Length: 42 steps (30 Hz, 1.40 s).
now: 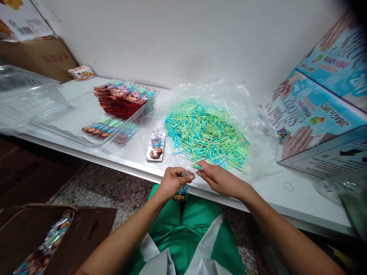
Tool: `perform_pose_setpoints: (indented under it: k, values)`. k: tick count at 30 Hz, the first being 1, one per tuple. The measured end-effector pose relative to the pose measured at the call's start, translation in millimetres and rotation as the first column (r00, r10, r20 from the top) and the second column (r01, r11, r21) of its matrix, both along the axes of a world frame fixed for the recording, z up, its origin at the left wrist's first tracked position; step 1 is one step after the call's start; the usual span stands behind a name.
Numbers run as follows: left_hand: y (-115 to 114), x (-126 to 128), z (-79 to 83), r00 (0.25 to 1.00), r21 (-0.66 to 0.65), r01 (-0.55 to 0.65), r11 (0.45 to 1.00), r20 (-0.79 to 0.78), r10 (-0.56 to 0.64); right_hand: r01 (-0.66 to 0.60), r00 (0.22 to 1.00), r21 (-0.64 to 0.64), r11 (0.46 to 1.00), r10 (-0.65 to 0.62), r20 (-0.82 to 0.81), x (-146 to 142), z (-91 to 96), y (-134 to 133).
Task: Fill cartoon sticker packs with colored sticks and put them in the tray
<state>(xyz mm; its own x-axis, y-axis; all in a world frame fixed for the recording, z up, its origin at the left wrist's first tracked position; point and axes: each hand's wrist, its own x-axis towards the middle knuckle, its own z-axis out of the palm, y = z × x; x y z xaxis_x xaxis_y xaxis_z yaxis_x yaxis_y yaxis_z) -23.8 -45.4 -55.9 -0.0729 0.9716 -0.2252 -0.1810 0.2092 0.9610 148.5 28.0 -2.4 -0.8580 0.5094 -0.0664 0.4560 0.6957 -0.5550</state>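
My left hand (172, 182) is closed on a small printed packet (180, 195) that hangs below its fingers, over the front edge of the table. Just to the right, my right hand (216, 178) pinches a few short green sticks (197, 167), their tips pointing at the packet's top. Behind both hands a heap of green and blue sticks (206, 135) lies on a clear plastic bag (243, 95). Left of the heap, a similar packet with a cartoon figure (156, 147) rests flat on the table.
On the left, a clear plastic tray (65, 110) holds a stack of red packets (120, 101) and several filled packets (102, 127). Blue printed cartons (318, 114) stand at the right. Below left, an open cardboard box (94, 225) contains more packets.
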Motion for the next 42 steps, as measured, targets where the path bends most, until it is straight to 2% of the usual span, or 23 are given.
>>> perform_pose_setpoints:
  k: [3,7,10,15,17,18,23,25,27,32,39,42]
  values:
    - [-0.2,-0.1,0.7,0.997,0.018,0.042,0.999,-0.069,-0.041,-0.035,0.999,-0.038,0.999,0.036,0.007,2.5,1.2,0.7]
    - [-1.2,-0.8,2.0,0.958,0.086,0.073,0.994,-0.282,-0.046,-0.092,0.993,-0.053,0.994,0.095,0.068,3.1,3.3,1.2]
    - [-2.6,-2.5,5.8,0.894,0.132,0.108,0.985,-0.446,-0.039,-0.115,0.983,-0.033,0.993,0.119,0.141,2.3,4.0,1.6]
    - [-4.6,-4.7,15.7,0.747,0.198,0.195,0.961,-0.665,-0.015,-0.114,0.959,0.044,0.993,0.098,0.266,-0.3,2.4,-0.4]
    - [-4.1,-4.6,16.0,0.735,0.201,0.196,0.960,-0.678,-0.008,-0.105,0.960,0.074,0.992,0.082,0.269,-1.1,1.6,-1.7]
    - [-3.4,-4.5,14.8,0.754,0.189,0.185,0.965,-0.657,-0.016,-0.098,0.963,0.083,0.992,0.073,0.259,-1.3,1.5,-2.0]
    - [1.1,-3.8,1.3,0.938,0.092,0.130,0.987,-0.334,-0.093,-0.089,0.978,0.098,0.991,0.069,0.197,0.7,1.7,0.4]
    - [2.0,-4.0,-2.5,0.965,0.076,0.129,0.989,-0.241,-0.107,-0.103,0.981,0.089,0.991,0.086,0.173,2.3,1.7,2.0]
    - [2.2,-4.5,-3.5,0.969,0.061,0.131,0.990,-0.218,-0.115,-0.116,0.981,0.073,0.991,0.103,0.167,3.2,1.7,3.0]
    - [0.0,-5.8,3.5,0.933,0.071,0.139,0.988,-0.344,-0.106,-0.156,0.968,0.027,0.987,0.147,0.203,1.5,1.4,2.9]
    - [-4.3,-4.9,13.3,0.809,0.167,0.207,0.964,-0.583,-0.073,-0.193,0.930,-0.001,0.981,0.183,0.319,-3.4,5.9,8.5]
    - [-4.5,-3.6,13.6,0.719,0.179,0.278,0.944,-0.690,-0.081,-0.213,0.904,0.012,0.977,0.192,0.382,-6.7,5.9,7.0]
